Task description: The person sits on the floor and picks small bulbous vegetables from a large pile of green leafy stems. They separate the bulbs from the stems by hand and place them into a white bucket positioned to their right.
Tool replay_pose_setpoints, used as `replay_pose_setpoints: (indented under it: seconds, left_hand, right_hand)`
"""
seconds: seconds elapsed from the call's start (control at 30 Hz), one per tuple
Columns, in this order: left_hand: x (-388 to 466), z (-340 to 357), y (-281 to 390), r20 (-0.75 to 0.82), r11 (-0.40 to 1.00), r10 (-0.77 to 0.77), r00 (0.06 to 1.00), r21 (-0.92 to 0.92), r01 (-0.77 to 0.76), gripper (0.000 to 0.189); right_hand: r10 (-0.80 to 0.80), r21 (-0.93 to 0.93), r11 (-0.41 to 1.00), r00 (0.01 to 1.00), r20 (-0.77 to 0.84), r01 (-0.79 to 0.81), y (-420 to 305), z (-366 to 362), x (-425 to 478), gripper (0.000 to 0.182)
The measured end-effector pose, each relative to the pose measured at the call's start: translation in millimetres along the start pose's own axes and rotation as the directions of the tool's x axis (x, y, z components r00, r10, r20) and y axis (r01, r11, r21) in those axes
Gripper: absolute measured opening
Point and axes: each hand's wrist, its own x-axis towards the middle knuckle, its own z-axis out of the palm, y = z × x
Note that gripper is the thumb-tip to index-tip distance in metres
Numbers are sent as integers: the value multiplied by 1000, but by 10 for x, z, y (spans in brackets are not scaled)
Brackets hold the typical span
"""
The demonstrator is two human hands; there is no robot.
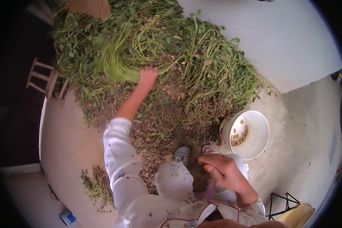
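My left hand (148,76) grips a bunch of green peanut vines (120,67) at the near side of a big heap of peanut plants (216,59). The vines' leafy side, to the left of the fist, is blurred by motion. Above my right knee, my right hand (221,169) is held with its fingers together and the thumb apart; nothing shows in it. A white plastic bucket (259,134) stands beside my right leg. Several peanuts (239,138) lie along one side inside it.
Roots, soil and leaf litter (151,151) cover the floor around my sandals (182,154). A small plant bunch (97,188) lies at lower left. A wooden chair or rack (47,78) stands left, a broom head (89,8) at the top. A black metal frame (283,203) is lower right.
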Motion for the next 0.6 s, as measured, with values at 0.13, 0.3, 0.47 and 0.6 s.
replay_pose_setpoints:
  seconds: [0.13,0.3,0.47,0.6]
  left_hand:
    - [-1285,-261,453,32,985,-147,989,-83,150,20]
    - [-2544,-139,1046,436,863,-336,835,-212,458,23]
    - [-2390,-285,1222,893,510,-261,367,-196,838,49]
    - [-2168,-382,1231,469,449,-532,705,-550,704,89]
  right_hand:
    - [-20,-37,999,1000,0,20,-37,55,-68,19]
    - [-67,-67,995,997,30,69,-36,152,-107,19]
    - [-3,-129,992,1000,11,4,-23,182,-194,19]
    - [26,-160,987,999,-34,-31,-15,171,-194,18]
